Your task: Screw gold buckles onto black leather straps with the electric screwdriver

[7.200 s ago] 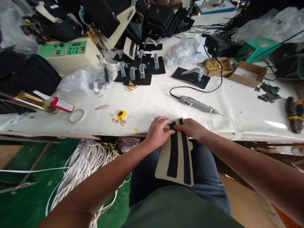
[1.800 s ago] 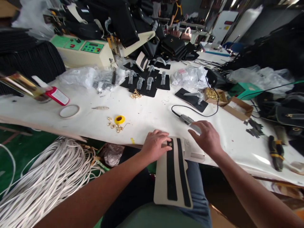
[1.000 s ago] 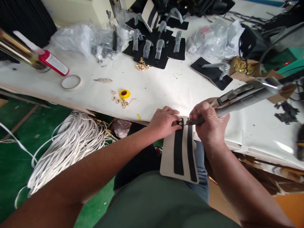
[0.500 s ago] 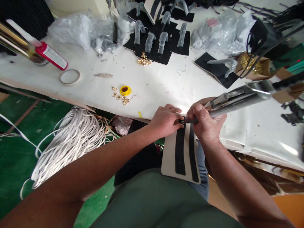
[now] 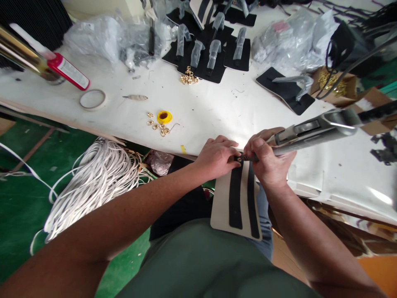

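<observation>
My right hand [image 5: 269,159] is wrapped round the front of a grey power screwdriver [image 5: 313,130], whose bit points left. The bit meets a small dark fitting [image 5: 239,158] at the top end of a black strip. With thumb and fingers my left hand [image 5: 218,156] pinches that strip end and the fitting. Below the hands a beige panel [image 5: 221,203] with two black strips [image 5: 235,198] hangs over the table's front edge, against my lap. My fingers partly hide the fitting.
On the white table [image 5: 130,124] are a yellow tape roll [image 5: 164,117], small gold rings [image 5: 155,126], an awl-like tool [image 5: 136,97], a white ring [image 5: 92,99] and a red bottle [image 5: 68,71]. Black panels with wrapped handles [image 5: 214,62] lie behind. White cord [image 5: 96,190] is heaped on the left floor.
The screwdriver's rear end has dipped slightly. Both hands and the panel stay nearly where they were, while the view has shifted a little.
</observation>
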A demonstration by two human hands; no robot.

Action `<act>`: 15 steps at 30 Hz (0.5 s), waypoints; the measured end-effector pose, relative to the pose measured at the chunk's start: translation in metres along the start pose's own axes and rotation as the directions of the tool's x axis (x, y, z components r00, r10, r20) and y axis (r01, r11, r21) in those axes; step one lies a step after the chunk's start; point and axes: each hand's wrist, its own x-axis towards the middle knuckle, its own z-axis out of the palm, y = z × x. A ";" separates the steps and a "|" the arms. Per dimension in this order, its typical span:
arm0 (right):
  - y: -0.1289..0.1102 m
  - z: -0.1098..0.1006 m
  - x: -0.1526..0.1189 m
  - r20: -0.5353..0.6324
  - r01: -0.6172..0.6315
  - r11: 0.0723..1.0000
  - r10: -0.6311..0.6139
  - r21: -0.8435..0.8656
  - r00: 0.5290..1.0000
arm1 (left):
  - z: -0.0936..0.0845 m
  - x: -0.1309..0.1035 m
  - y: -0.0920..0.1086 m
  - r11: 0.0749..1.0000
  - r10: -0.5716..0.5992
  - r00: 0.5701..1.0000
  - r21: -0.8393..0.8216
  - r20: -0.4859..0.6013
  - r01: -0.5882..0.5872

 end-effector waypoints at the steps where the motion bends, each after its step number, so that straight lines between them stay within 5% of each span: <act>1: 0.000 0.001 0.000 -0.030 0.036 0.999 -0.037 -0.011 0.999 | 0.000 0.000 0.000 1.000 0.000 1.000 0.001 -0.001 0.000; 15: 0.006 0.007 0.004 -0.027 0.092 0.995 -0.092 -0.027 0.995 | -0.003 -0.001 0.005 0.999 -0.030 0.999 -0.010 0.014 0.031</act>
